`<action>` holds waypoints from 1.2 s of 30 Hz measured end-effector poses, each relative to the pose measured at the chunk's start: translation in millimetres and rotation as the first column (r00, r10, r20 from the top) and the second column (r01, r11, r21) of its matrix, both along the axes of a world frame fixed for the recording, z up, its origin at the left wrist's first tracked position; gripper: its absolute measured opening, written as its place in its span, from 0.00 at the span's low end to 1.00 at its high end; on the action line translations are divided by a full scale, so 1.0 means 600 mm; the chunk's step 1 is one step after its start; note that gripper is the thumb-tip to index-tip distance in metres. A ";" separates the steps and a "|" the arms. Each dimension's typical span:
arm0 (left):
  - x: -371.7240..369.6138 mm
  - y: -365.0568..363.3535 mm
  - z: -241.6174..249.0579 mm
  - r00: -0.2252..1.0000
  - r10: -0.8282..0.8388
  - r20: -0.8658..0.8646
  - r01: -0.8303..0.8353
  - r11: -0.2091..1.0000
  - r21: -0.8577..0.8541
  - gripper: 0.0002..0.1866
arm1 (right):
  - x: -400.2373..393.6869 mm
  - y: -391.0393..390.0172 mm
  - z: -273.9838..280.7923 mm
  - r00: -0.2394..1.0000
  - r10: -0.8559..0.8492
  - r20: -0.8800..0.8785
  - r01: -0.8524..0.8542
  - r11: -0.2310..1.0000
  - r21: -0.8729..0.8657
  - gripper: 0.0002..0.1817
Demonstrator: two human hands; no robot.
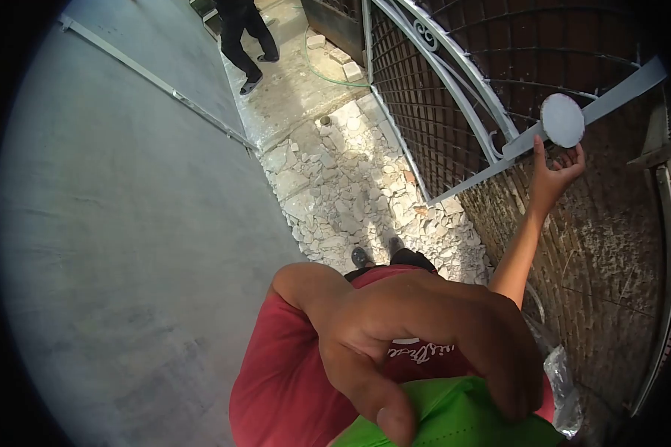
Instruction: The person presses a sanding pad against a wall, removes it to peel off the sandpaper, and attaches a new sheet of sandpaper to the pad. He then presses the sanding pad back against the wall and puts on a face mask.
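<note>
Close to the camera, my left hand [432,320] is curled over a piece of green fabric [462,406], with the thumb on one side and the fingers on the other. The fingertips are partly hidden. Out to the right, my right hand [555,171] holds a round white thing [563,120] from below, fingers at its lower edge. Its kind is not clear from this angle. It lies against the grey rail of a metal gate [462,182].
A grey wall [142,238] runs along the left. Broken stone rubble [335,179] covers the ground around my feet. Another person [242,37] in dark trousers stands farther up the path, near a thin green hose [320,74]. A rough brown wall [589,231] is below the gate.
</note>
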State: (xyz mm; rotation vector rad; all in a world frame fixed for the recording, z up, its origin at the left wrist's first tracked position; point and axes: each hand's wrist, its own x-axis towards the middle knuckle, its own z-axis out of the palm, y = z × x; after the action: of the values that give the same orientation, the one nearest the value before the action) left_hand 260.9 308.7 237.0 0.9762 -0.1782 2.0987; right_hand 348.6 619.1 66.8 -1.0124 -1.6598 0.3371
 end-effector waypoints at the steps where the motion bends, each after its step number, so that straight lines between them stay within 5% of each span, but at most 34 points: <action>1: 0.003 0.007 0.004 0.996 0.003 0.086 0.000 0.999 -0.036 0.23 | -0.010 0.001 0.000 0.997 -0.021 -0.071 0.020 1.000 -0.010 0.55; 4: -0.029 0.038 -0.014 0.955 -0.001 -0.295 0.067 0.975 0.213 0.38 | -0.031 -0.001 0.004 0.989 -0.081 -0.122 0.088 0.995 0.052 0.59; 10: -0.006 0.076 -0.017 0.963 0.158 -0.219 -0.063 0.919 0.388 0.35 | -0.051 0.009 0.013 0.989 -0.044 -0.143 0.058 0.994 0.095 0.62; 19: -0.004 0.074 -0.022 0.938 0.259 -0.230 -0.179 0.931 0.318 0.35 | -0.079 0.056 0.009 0.965 -0.078 -0.249 0.108 0.988 0.108 0.60; 25: 0.010 0.088 -0.024 0.861 0.489 -0.140 -0.368 0.789 0.492 0.32 | -0.076 0.056 0.011 0.971 -0.045 -0.234 0.081 0.986 0.143 0.60; 28: 0.015 0.064 -0.009 0.895 0.416 -0.159 -0.350 0.878 0.326 0.33 | -0.074 0.047 0.013 0.984 -0.013 -0.177 0.048 0.980 0.193 0.61; 31: 0.017 0.067 -0.019 0.836 0.497 -0.231 -0.385 0.833 0.398 0.34 | -0.070 0.037 0.012 0.996 -0.050 -0.077 0.069 0.959 0.274 0.64; 36: 0.041 0.052 -0.003 0.898 0.405 -0.173 -0.354 0.897 0.265 0.35 | -0.068 0.049 0.002 0.986 -0.167 0.024 0.143 0.903 0.404 0.64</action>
State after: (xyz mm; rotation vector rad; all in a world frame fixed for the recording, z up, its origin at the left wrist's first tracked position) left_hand 285.4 340.2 235.1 1.4799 -0.1190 2.3335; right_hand 308.1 648.3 68.1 -0.8391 -1.6012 -0.1406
